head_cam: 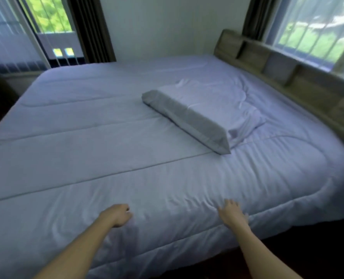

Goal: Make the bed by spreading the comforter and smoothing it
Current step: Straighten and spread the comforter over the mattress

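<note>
A pale blue-grey comforter [98, 141] lies spread over the whole bed, with long stitched seams and fine wrinkles near the front right. A matching pillow [199, 109] rests on top of it toward the headboard. My left hand [118, 217] hovers at the near edge of the comforter with its fingers curled in, holding nothing that I can see. My right hand [232, 214] lies flat on the comforter with fingers spread, close to the front right wrinkles.
A wooden headboard with shelf compartments [281, 67] runs along the right side under a window [318, 31]. Dark curtains [90, 29] and a glass door [12, 37] stand beyond the far left. Dark floor [299, 246] shows at the lower right.
</note>
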A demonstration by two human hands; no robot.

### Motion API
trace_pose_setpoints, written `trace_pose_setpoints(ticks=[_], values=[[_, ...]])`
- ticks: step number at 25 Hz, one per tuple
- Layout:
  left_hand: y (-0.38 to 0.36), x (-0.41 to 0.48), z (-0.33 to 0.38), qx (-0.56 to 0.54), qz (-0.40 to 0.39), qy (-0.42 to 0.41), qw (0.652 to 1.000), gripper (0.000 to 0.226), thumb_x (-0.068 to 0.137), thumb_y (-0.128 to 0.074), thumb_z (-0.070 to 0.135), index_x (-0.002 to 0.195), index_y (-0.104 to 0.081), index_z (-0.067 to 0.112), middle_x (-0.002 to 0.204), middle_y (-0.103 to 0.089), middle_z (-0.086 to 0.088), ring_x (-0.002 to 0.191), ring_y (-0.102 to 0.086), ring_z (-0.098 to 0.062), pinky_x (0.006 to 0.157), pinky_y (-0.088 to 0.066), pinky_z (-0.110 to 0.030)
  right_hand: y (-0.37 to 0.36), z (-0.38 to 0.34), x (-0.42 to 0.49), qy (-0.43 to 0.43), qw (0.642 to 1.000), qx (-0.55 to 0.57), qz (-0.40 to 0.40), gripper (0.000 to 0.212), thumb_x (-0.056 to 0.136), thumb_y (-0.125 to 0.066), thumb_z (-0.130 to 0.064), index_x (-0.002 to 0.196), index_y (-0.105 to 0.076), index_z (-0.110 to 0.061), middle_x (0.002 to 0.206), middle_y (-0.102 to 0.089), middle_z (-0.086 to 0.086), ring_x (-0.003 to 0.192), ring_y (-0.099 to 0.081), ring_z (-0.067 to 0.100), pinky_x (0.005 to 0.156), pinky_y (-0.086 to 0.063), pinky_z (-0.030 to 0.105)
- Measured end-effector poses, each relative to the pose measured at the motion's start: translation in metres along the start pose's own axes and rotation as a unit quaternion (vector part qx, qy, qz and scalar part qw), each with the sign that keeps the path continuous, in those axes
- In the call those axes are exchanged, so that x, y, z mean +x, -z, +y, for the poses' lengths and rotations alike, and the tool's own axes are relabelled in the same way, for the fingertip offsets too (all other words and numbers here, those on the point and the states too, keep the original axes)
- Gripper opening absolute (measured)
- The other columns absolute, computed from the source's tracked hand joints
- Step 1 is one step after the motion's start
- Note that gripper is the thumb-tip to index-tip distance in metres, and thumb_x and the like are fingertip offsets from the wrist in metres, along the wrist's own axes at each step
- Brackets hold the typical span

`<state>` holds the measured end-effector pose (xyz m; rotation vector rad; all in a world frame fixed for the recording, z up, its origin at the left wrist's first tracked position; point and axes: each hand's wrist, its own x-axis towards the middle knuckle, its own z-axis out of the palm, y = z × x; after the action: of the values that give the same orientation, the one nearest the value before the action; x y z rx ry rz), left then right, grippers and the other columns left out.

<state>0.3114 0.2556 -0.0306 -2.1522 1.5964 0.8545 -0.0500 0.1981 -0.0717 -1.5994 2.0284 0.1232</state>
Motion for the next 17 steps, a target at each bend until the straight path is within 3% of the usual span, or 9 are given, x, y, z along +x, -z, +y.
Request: trace_pose_setpoints(ticks=[3,9,11,14,15,17], values=[[0.031,0.008,0.081,0.007,0.07,-0.06,0.996,0.041,0.095,-0.036,0.041,0.129,-0.053,0.025,0.136,-0.055,-0.002,0.121,-0.054,-0.023,0.099,-0.044,-0.032,0.039,-0.009,0.015,0.072,0.997,0.023,0.032,0.053,0.097,-0.035,-0.038,0.144,-0.032,-0.015,0.151,-0.034,0.005,0.138,-0.032,0.025,0.111,-0.029,0.043],[0.049,0.074,0.256,-0.096,0.185,-0.125,0.97,0.035,0.096,-0.04,0.036,0.127,-0.054,0.027,0.132,-0.058,0.001,0.117,-0.057,-0.023,0.094,-0.047,-0.034,0.075,0.028,0.096,0.235,0.971,-0.036,0.008,0.049,0.099,-0.035,-0.033,0.147,-0.03,-0.02,0.159,-0.02,-0.002,0.146,-0.018,0.017,0.117,-0.019,0.044],[0.033,0.098,0.315,-0.127,0.201,-0.113,0.965,0.04,0.097,-0.04,0.031,0.134,-0.05,0.02,0.139,-0.052,-0.004,0.124,-0.052,-0.025,0.098,-0.043,-0.035,0.091,0.065,0.136,0.228,0.973,-0.022,0.016,0.049,0.099,-0.035,-0.03,0.146,-0.031,-0.019,0.158,-0.022,-0.002,0.146,-0.019,0.018,0.116,-0.02,0.043],[-0.006,0.125,0.38,-0.105,0.218,-0.13,0.962,0.07,0.087,-0.02,0.049,0.14,-0.044,0.011,0.151,-0.039,-0.008,0.137,-0.04,-0.024,0.111,-0.031,-0.037,0.112,0.125,0.19,0.171,0.981,-0.018,0.088,0.052,0.095,-0.035,-0.028,0.147,-0.03,-0.019,0.157,-0.025,0.0,0.145,-0.021,0.02,0.112,-0.024,0.043],[-0.018,0.136,0.4,-0.094,0.213,-0.137,0.963,0.08,0.081,-0.012,0.052,0.142,-0.041,0.011,0.153,-0.035,-0.007,0.141,-0.035,-0.023,0.113,-0.027,-0.039,0.12,0.144,0.208,0.178,0.979,-0.034,0.092,0.054,0.095,-0.034,-0.029,0.148,-0.028,-0.02,0.158,-0.022,-0.002,0.147,-0.018,0.021,0.113,-0.022,0.045],[-0.033,0.153,0.43,-0.065,0.224,-0.152,0.96,0.076,0.083,-0.014,0.048,0.142,-0.042,0.01,0.153,-0.036,-0.007,0.141,-0.035,-0.024,0.113,-0.027,-0.045,0.127,0.16,0.236,0.255,0.962,-0.091,0.047,0.055,0.097,-0.035,-0.031,0.15,-0.023,-0.026,0.16,-0.014,-0.004,0.148,-0.01,0.021,0.115,-0.013,0.049]])
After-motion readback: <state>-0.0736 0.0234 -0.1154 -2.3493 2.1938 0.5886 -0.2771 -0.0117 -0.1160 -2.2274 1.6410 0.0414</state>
